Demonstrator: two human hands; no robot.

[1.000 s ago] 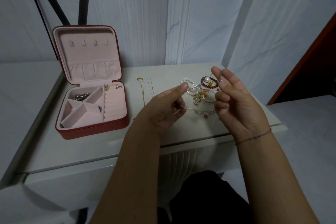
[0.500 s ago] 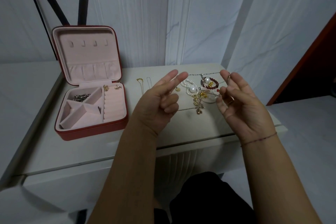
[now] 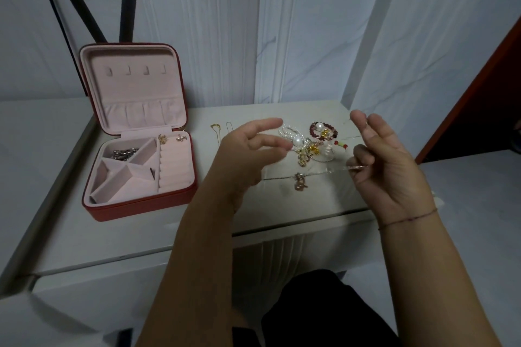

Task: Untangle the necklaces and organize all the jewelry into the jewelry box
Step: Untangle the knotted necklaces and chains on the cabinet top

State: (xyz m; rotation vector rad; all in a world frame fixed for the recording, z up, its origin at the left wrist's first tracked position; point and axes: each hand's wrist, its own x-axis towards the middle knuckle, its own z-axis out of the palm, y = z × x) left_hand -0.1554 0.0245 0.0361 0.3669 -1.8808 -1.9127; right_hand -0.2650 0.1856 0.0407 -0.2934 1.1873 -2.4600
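Both hands are raised over the white bench [image 3: 84,234], and a thin chain [image 3: 324,172] stretches between them, its small pendant [image 3: 300,182] hanging at the middle. The right hand [image 3: 389,163] pinches one end of the chain in its curled fingertips, with the index finger and thumb standing up. The left hand [image 3: 248,149] has loosely curved, blurred fingers. The chain runs in behind its palm, so I cannot tell whether it is gripping.

Just beyond the hands, toward 12 o'clock, lies the tangle of jewelry [image 3: 310,146] — a pearl bracelet [image 3: 291,134], a dark red bead bracelet [image 3: 324,131] and gold charms all heaped together. Two fine necklaces [image 3: 215,132] lie straight on the bench at about 11 o'clock from the left hand.

Out at 9 o'clock sits the red jewelry box [image 3: 141,200], open with its pink lid upright. There is a silver piece [image 3: 124,153] in its far-left compartment, and two gold earrings [image 3: 170,138] rest along the back edge.
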